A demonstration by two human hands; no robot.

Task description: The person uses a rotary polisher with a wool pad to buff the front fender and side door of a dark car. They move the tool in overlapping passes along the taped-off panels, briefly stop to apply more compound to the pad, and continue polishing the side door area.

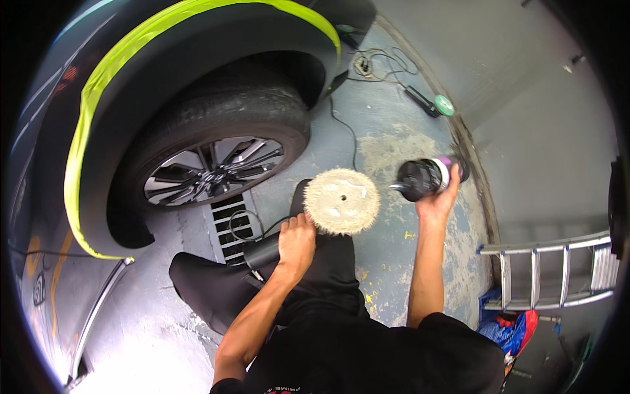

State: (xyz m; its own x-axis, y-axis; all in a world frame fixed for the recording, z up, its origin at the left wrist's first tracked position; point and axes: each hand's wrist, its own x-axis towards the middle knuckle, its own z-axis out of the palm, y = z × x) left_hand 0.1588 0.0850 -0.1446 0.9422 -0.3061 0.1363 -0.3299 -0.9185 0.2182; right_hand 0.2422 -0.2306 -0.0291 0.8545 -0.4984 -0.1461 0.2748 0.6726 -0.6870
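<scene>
My left hand (296, 241) is closed around the head of a black polisher (264, 253), just behind its pad, and the machine lies across my thigh. The round cream wool pad (321, 205) faces up, with a dark centre hole and a few white wet-looking smears. In my right hand (438, 202) is a black squeeze bottle (416, 180) with a white and purple label. It is tipped on its side, and its pale nozzle points left at the pad, a short gap away.
Ahead to the left is a dark car's wheel (216, 172), under an arch edged with yellow-green tape (98, 82). A floor grate (231, 226) lies below it. A green-disc tool (430, 102) and cables (377, 65) lie near the wall; a ladder (535, 272) stands right, a bright lamp stand (92, 322) left.
</scene>
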